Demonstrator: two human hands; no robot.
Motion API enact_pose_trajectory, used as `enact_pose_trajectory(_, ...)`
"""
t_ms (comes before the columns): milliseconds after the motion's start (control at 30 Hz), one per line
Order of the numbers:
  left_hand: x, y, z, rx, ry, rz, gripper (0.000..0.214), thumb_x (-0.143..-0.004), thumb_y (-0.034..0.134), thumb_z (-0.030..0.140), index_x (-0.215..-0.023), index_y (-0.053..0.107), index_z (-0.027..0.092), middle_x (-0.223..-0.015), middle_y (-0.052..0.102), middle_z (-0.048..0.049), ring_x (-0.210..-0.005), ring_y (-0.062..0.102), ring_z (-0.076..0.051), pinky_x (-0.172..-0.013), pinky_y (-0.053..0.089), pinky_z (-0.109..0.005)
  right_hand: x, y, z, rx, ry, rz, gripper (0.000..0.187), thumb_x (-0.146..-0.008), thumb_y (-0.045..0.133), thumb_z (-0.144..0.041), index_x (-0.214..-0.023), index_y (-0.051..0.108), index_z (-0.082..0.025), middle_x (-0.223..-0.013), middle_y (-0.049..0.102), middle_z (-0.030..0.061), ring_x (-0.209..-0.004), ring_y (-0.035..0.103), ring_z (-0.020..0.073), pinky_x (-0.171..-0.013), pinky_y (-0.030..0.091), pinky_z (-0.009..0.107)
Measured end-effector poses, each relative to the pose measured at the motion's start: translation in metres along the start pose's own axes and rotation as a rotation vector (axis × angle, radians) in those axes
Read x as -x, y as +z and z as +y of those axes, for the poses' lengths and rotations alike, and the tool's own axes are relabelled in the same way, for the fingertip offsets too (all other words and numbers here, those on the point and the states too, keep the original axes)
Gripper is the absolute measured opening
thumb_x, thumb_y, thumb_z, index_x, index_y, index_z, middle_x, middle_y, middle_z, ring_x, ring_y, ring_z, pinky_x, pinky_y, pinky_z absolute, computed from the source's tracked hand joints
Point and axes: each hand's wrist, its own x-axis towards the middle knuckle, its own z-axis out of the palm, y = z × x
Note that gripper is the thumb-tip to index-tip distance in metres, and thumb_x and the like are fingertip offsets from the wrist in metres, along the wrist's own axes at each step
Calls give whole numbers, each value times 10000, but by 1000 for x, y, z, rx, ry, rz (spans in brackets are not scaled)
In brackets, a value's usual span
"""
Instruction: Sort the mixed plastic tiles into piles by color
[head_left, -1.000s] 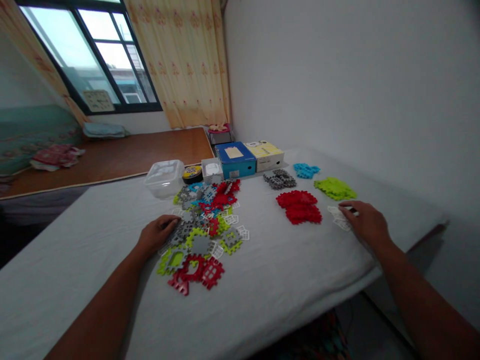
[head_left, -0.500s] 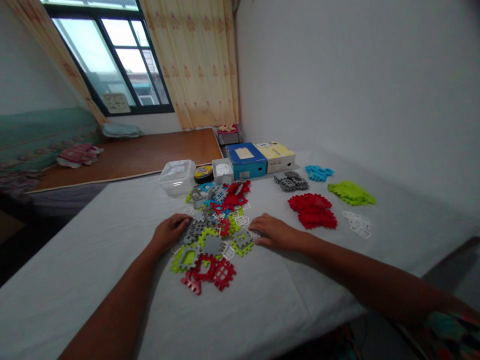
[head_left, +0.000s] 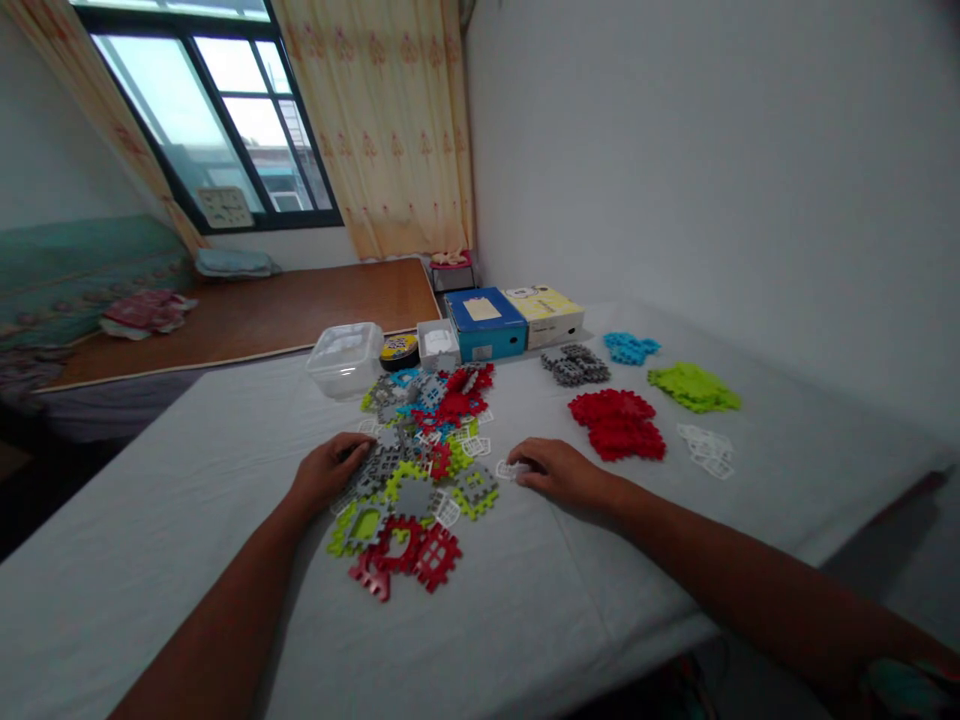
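A mixed pile of toothed plastic building tiles [head_left: 412, 497] in grey, lime, red and blue, with thin white lattice pieces among them, spreads over the cloth. My left hand [head_left: 330, 468] rests at its left edge, fingertips by the grey tiles [head_left: 386, 462]; the thumb is apart from the bent fingers, and nothing shows between them. Right of the pile, my right hand [head_left: 559, 474] pinches a small white lattice piece [head_left: 505, 470] between thumb and fingers, low over the cloth.
Sorted heaps lie to the right: red tiles [head_left: 619, 424], grey tiles [head_left: 576, 365], blue tiles [head_left: 630, 348], lime tiles [head_left: 694, 387] and white lattice pieces [head_left: 706, 450]. Behind the pile stand a clear plastic tub [head_left: 345, 360], a round black-and-yellow tin [head_left: 399, 351], a small white box [head_left: 439, 345], a blue box [head_left: 486, 325] and a yellow box [head_left: 544, 315].
My right hand has drawn a white lattice piece away from the pile's right edge, toward the right. The left hand stays at the pile's left side. The view has shifted slightly.
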Motion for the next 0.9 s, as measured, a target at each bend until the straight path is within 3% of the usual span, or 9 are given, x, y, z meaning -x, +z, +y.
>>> enact_pose_trajectory(133, 0, 0, -3, 5, 23, 2, 483, -772, 454, 587, -971, 730, 244, -1052, 748, -29, -991, 676, -239, -865, 517, -311, 9, -14, 1, -30, 6, 10, 276, -856, 581, -231, -1119, 662, -205, -956, 709, 50, -812, 643, 178, -755, 494, 292)
enact_pose_trajectory(233, -1, 0, -4, 12, 37, -8, 489, -775, 449, 588, -965, 730, 236, -1048, 748, -37, -991, 674, -240, -874, 515, -317, 30, -39, 13, -12, 51, 124, 284, -902, 515, -307, -1122, 672, -219, -1039, 721, 64, -880, 666, 195, -798, 514, 318)
enact_pose_trajectory(333, -1, 1, -5, 10, 36, -11, 492, -770, 450, 590, -963, 727, 232, -1057, 745, -42, -1002, 670, -244, -893, 508, -324, 67, -70, 44, 107, 203, 364, 324, -908, 488, -384, -1113, 680, -224, -1121, 710, 78, -1001, 660, 234, -874, 513, 368)
enact_pose_trajectory(433, -2, 2, -7, 10, 29, -18, 506, -777, 446, 602, -992, 719, 235, -1072, 742, -37, -1009, 669, -238, -896, 507, -316, 114, -93, 88, 299, 437, 597, 379, -889, 470, -423, -1114, 686, -208, -1100, 714, 105, -948, 676, 262, -822, 530, 391)
enact_pose_trajectory(500, -3, 2, -8, 3, 29, -22, 509, -782, 440, 608, -998, 718, 241, -1072, 742, -31, -1007, 671, -234, -891, 510, -307, 141, -99, 112, 396, 549, 652, 417, -890, 447, -435, -1122, 687, -184, -1089, 714, 123, -925, 678, 274, -797, 529, 397)
enact_pose_trajectory(600, -4, 2, -9, -15, 44, -13, 502, -784, 435, 607, -984, 723, 247, -1067, 745, -27, -1006, 675, -234, -887, 513, -301, 164, -98, 133, 431, 590, 591, 437, -895, 435, -441, -1126, 690, -172, -1093, 710, 125, -939, 672, 270, -800, 521, 386)
enact_pose_trajectory(767, -4, 0, -7, -50, 64, -1, 495, -789, 429, 600, -978, 730, 256, -1070, 744, -24, -996, 681, -236, -867, 519, -296, 163, -99, 131, 482, 558, 538, 429, -882, 457, -441, -1105, 693, -160, -1017, 689, 126, -789, 658, 232, -722, 515, 363)
enact_pose_trajectory(900, -4, 2, -8, -44, 65, -4, 487, -796, 427, 592, -989, 727, 261, -1065, 745, -14, -993, 679, -228, -864, 518, -288, 134, -106, 97, 580, 508, 620, 386, -894, 472, -400, -1111, 671, -151, -1035, 650, 143, -685, 621, 202, -683, 513, 375)
